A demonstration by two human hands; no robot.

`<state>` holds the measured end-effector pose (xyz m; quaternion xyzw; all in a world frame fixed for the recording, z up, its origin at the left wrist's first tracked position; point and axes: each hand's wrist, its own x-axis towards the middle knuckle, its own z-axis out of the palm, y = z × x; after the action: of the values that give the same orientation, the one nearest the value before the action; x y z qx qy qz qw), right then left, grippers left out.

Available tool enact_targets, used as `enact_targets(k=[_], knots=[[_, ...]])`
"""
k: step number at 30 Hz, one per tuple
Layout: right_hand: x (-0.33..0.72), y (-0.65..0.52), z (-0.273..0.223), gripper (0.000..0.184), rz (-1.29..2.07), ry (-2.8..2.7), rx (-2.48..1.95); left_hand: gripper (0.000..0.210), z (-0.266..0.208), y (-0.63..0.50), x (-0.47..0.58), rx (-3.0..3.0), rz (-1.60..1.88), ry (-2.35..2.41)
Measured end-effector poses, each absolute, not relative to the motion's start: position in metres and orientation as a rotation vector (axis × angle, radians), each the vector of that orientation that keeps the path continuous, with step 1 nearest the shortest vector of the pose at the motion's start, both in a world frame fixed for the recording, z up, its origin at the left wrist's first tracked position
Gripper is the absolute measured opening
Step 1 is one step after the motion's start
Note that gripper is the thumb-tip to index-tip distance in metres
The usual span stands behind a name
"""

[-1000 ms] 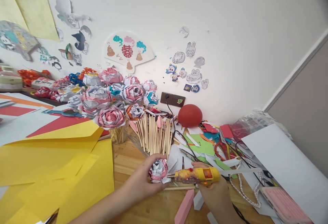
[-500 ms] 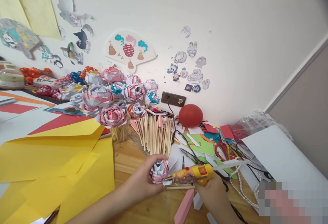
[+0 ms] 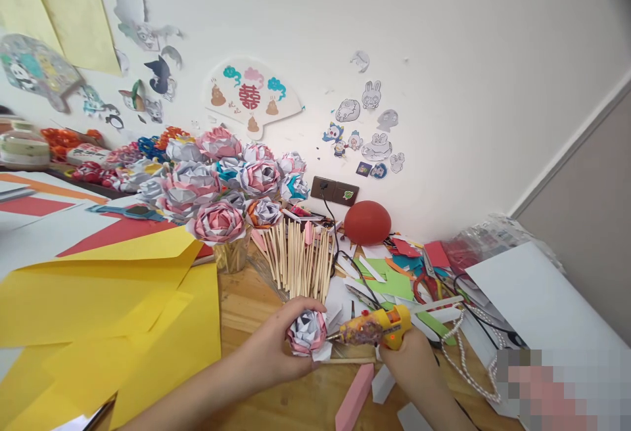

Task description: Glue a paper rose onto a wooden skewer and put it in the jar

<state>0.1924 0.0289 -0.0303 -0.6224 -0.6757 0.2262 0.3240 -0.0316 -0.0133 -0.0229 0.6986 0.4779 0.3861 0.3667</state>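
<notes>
My left hand (image 3: 283,345) is closed around a pink and white paper flower (image 3: 307,333), thumb below and fingers curled over its top left. My right hand (image 3: 410,355) grips a yellow hot glue gun (image 3: 377,328) by its handle, with a glue stick jutting from the back. The gun's nozzle points left and meets or nearly meets the flower's right edge, by a white paper petal (image 3: 323,352). Beneath the gun lies a wooden stick (image 3: 351,360) on the table. Pink (image 3: 355,397) and white paper strips lie just below my right hand.
Wooden sticks (image 3: 303,260) stand bundled behind my hands. Finished paper flowers (image 3: 217,223) fill a cup at the left, beyond yellow paper sheets (image 3: 98,326). A red balloon (image 3: 367,223), paper scraps (image 3: 387,276), red-handled scissors (image 3: 428,280), a bead string (image 3: 463,365) and a black cord crowd the right.
The glue gun has shifted slightly right, its nozzle drawn back a little toward the flower's edge. My left hand has turned the flower slightly.
</notes>
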Motion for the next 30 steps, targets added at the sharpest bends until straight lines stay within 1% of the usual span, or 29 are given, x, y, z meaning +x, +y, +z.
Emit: enact_targets(k=[3, 5, 8, 12, 15, 18, 21, 23, 25, 30], knots=[[0.194, 0.031, -0.030, 0.010, 0.583, -1.790, -1.707, 0.051, -0.024, -0.013, -0.033, 1.761, 0.977, 1.256], [0.196, 0.032, -0.028, 0.011, 0.505, -1.751, -1.789, 0.055, -0.025, -0.012, -0.034, 1.722, 0.981, 1.269], [0.201, 0.034, -0.023, 0.024, 0.407, -1.595, -1.859, 0.054, -0.027, -0.012, -0.033, 1.659, 1.020, 1.274], [0.205, 0.035, -0.021, 0.034, 0.460, -1.454, -1.812, 0.047, -0.028, -0.012, -0.033, 1.693, 1.082, 1.296], [0.205, 0.036, -0.025, 0.034, 0.495, -1.389, -1.756, 0.054, -0.029, -0.011, -0.034, 1.763, 1.126, 1.310], [0.203, 0.038, -0.032, 0.032, 0.570, -1.361, -1.622, 0.062, -0.032, -0.010, -0.034, 1.658, 1.135, 1.279], [0.196, 0.035, -0.040, 0.042, 0.678, -1.360, -1.528, 0.052, -0.036, -0.009, -0.032, 1.532, 1.178, 1.156], [0.188, 0.029, -0.047, 0.044, 0.738, -1.358, -1.513, 0.043, -0.040, -0.009, -0.030, 1.511, 1.190, 1.093], [0.179, 0.020, -0.054, 0.044, 0.761, -1.349, -1.497, 0.043, -0.044, -0.010, -0.027, 1.516, 1.184, 1.067], [0.164, 0.003, -0.067, 0.052, 0.782, -1.373, -1.329, 0.045, -0.054, -0.011, -0.018, 1.495, 1.182, 1.020]])
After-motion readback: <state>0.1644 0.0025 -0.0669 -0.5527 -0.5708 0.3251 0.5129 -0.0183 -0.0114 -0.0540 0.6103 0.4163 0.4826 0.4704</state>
